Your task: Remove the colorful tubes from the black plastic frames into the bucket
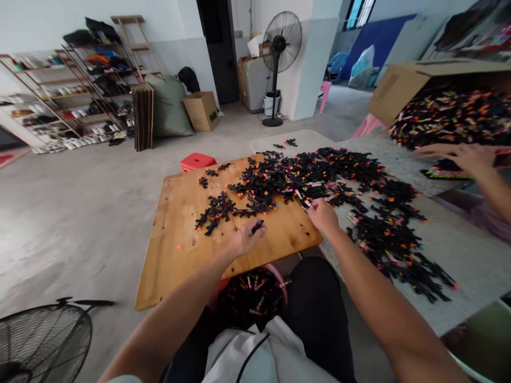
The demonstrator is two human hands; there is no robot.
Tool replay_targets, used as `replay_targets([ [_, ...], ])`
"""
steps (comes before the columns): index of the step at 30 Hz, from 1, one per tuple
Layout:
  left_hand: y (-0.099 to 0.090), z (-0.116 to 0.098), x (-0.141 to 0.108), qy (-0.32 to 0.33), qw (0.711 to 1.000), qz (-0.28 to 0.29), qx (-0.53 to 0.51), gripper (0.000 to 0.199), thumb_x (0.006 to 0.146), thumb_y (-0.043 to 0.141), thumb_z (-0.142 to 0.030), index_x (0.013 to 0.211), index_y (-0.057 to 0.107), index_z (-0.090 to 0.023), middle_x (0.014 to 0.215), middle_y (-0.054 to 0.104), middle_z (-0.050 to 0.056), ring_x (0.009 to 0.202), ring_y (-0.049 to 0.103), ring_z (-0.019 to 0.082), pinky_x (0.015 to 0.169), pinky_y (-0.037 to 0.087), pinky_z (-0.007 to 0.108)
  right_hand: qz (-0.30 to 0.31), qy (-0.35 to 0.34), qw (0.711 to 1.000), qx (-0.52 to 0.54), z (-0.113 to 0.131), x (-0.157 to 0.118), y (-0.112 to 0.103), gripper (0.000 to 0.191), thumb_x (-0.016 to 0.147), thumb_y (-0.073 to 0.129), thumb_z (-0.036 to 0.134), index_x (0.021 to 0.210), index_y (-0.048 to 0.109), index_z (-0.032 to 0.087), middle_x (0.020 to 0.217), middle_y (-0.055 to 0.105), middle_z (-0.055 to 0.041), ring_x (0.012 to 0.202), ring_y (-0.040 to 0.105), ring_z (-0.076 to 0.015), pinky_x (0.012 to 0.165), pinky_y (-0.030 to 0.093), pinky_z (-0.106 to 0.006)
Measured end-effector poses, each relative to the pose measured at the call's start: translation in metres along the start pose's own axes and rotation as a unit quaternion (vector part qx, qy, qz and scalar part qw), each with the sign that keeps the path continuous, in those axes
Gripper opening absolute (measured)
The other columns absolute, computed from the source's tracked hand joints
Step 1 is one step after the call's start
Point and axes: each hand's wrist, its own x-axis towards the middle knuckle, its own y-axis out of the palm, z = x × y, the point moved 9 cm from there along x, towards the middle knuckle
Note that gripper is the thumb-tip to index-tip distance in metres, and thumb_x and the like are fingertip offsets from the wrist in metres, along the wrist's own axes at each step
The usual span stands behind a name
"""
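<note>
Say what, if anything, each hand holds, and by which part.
The left hand grips a small black piece, exact part unclear; the right hand pinches a slender piece by its near end.

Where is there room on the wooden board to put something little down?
The wooden board has room between its left edge and the small black cluster, around one orange bit. Another bare patch lies between the left hand and right hand. The far right side is crowded: the big black pile spreads onto the grey table.

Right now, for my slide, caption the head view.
Left hand and right hand at a brown wooden tabletop, near heaped black plastic toy guns.
</note>
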Motion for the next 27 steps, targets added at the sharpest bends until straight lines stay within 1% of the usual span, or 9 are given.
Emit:
replay_targets([
  [2,-0.006,-0.026,-0.007,0.083,0.988,-0.024,0.129,0.032,0.105,0.045,-0.045,0.11,0.064,-0.02,0.098,0.072,0.007,0.09,0.068,0.02,0.08,0.055,0.033,0.063,-0.04,0.98,0.184,0.025,-0.031,0.005,0.027,0.095,0.06,0.036,0.112,0.066,0.015,0.098,0.076,-0.012,0.072,0.067,-0.019,0.063,0.048,-0.028],
  [4,-0.006,-0.047,-0.014,0.151,0.961,-0.025,0.229,0.038,0.108,0.039,-0.047,0.12,0.063,-0.02,0.107,0.071,0.009,0.099,0.067,0.023,0.085,0.054,0.036,0.167,-0.086,0.918,0.349,0.058,-0.071,0.017,0.035,0.095,0.062,0.047,0.115,0.065,0.019,0.095,0.075,-0.0071,0.061,0.061,-0.0154,0.054,0.046,-0.027],
  [6,-0.004,-0.061,-0.02,0.199,0.934,-0.021,0.296,0.043,0.109,0.035,-0.048,0.126,0.062,-0.02,0.106,0.07,0.01,0.099,0.065,0.024,0.084,0.053,0.036,0.206,-0.109,0.87,0.435,0.081,-0.105,0.02,0.04,0.093,0.065,0.052,0.118,0.067,0.021,0.093,0.074,-0.0045,0.059,0.059,-0.0137,0.051,0.046,-0.026],
  [10,-0.002,-0.074,-0.026,0.242,0.901,-0.016,0.361,0.045,0.109,0.034,-0.047,0.13,0.062,-0.018,0.103,0.069,0.01,0.097,0.061,0.024,0.082,0.052,0.036,0.17,-0.106,0.847,0.493,0.09,-0.133,0.02,0.038,0.091,0.07,0.051,0.113,0.073,0.021,0.091,0.072,-0.0035,0.057,0.056,-0.0116,0.048,0.046,-0.024],
  [13,-0.002,-0.079,-0.029,0.253,0.887,-0.009,0.386,0.045,0.109,0.036,-0.047,0.134,0.061,-0.02,0.102,0.068,0.009,0.096,0.06,0.024,0.083,0.051,0.035,0.157,-0.081,0.831,0.527,0.086,-0.135,0.023,0.036,0.09,0.072,0.05,0.111,0.075,0.02,0.088,0.071,-0.0032,0.055,0.055,-0.0105,0.046,0.045,-0.024],
  [18,-0.002,-0.083,-0.031,0.25,0.878,0.015,0.408,0.049,0.109,0.034,-0.05,0.139,0.059,-0.021,0.103,0.068,0.008,0.095,0.059,0.023,0.083,0.05,0.035,0.176,-0.039,0.789,0.587,0.083,-0.135,0.026,0.036,0.088,0.076,0.047,0.111,0.077,0.019,0.085,0.071,-0.0029,0.052,0.055,-0.009,0.045,0.044,-0.022],
  [21,-0.002,-0.083,-0.031,0.241,0.879,0.028,0.41,0.05,0.11,0.032,-0.05,0.14,0.059,-0.021,0.105,0.068,0.009,0.096,0.06,0.023,0.082,0.05,0.035,0.175,-0.047,0.8,0.572,0.083,-0.138,0.024,0.036,0.088,0.075,0.047,0.111,0.078,0.019,0.086,0.072,-0.004,0.054,0.056,-0.0101,0.045,0.045,-0.023],
  [24,-0.001,-0.08,-0.031,0.237,0.879,0.037,0.413,0.05,0.11,0.031,-0.051,0.14,0.059,-0.022,0.106,0.068,0.009,0.096,0.06,0.022,0.08,0.049,0.034,0.132,-0.095,0.851,0.499,0.083,-0.141,0.013,0.036,0.094,0.068,0.048,0.114,0.078,0.021,0.087,0.074,-0.0056,0.056,0.058,-0.0127,0.05,0.05,-0.026],
  [27,-0.001,-0.078,-0.032,0.239,0.878,0.041,0.413,0.05,0.11,0.031,-0.051,0.14,0.059,-0.021,0.106,0.068,0.009,0.096,0.06,0.022,0.08,0.049,0.033,0.069,-0.179,0.904,0.382,0.091,-0.148,-0.003,0.033,0.099,0.061,0.045,0.118,0.078,0.023,0.089,0.076,-0.0067,0.064,0.063,-0.0161,0.064,0.056,-0.03],
])
